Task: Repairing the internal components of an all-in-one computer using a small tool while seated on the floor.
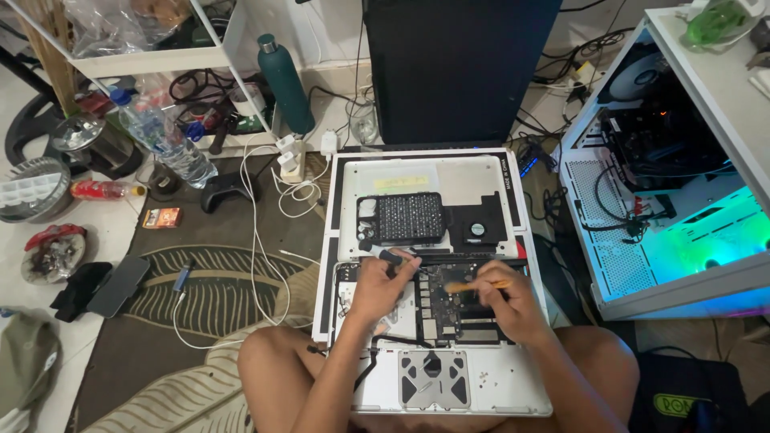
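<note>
An opened white laptop [513,393] lies on my lap and the rug, its dark circuit board [449,309] exposed. My left hand [383,285] grips a black-handled screwdriver [385,255] over the board's left side. My right hand [507,301] holds a small orange-handled brush [473,285] with its bristles on the board. Behind the laptop its removed white bottom cover [473,180] lies flat, carrying a black screwdriver bit case [409,216] and a black fan [478,229]. Several tiny screws lie beside the trackpad [434,378].
An open desktop computer case [642,265] with glowing lights stands at the right. A black panel [457,72] stands behind the cover. A green bottle [285,80], a clear water bottle [164,140], a game controller [228,191], white cables [258,240] and a phone [118,285] lie to the left.
</note>
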